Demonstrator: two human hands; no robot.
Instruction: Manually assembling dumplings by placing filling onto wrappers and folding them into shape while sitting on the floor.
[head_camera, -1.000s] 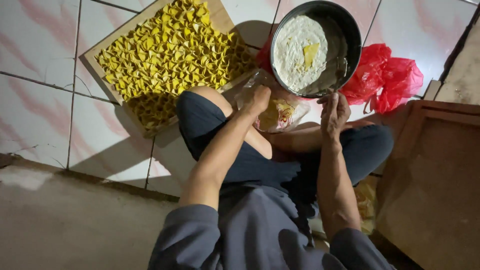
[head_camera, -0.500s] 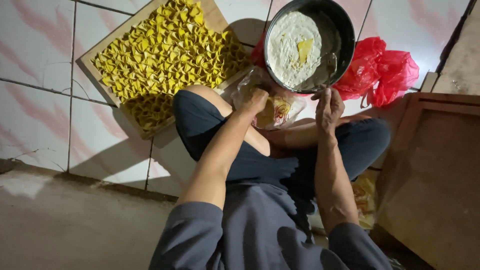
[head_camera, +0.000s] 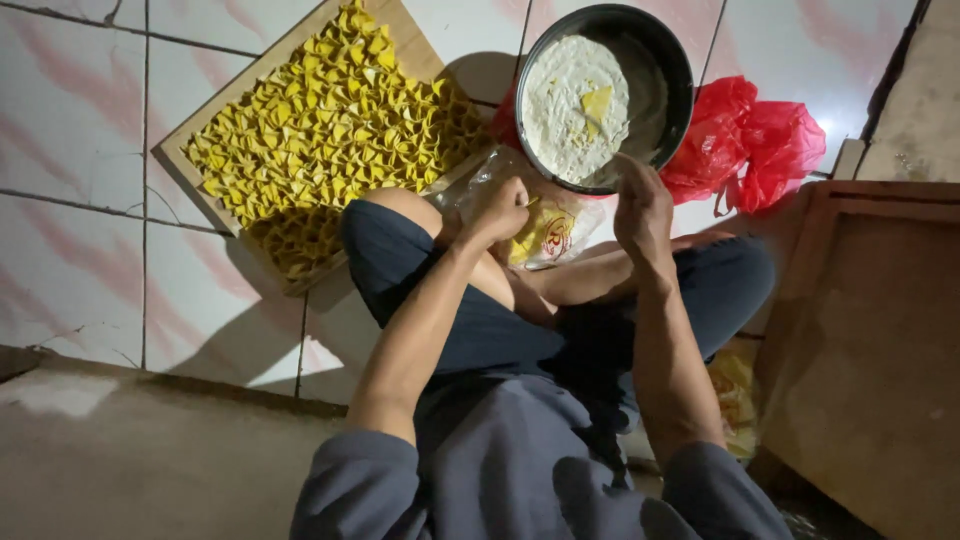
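My left hand (head_camera: 497, 210) is closed in a fist over a clear plastic bag of yellow wrappers (head_camera: 548, 235) that rests against my knee. A sliver of yellow wrapper shows at its fingertips. My right hand (head_camera: 643, 203) is raised, back toward me, with its fingers at the near rim of a black bowl (head_camera: 672, 70). The fingers are hidden, so what they grip is unclear. The bowl holds white filling (head_camera: 560, 110) with one yellow wrapper piece (head_camera: 597, 102) lying on it. I sit cross-legged on the tiled floor.
A wooden tray (head_camera: 405, 30) packed with several folded yellow dumplings (head_camera: 320, 130) lies on the tiles at left. A red plastic bag (head_camera: 755, 140) sits right of the bowl. A brown wooden board (head_camera: 870, 340) stands at right. A concrete step (head_camera: 130, 460) is at the near left.
My right hand has risen slightly toward the bowl's rim. My left hand stays closed at the plastic bag, barely shifting.
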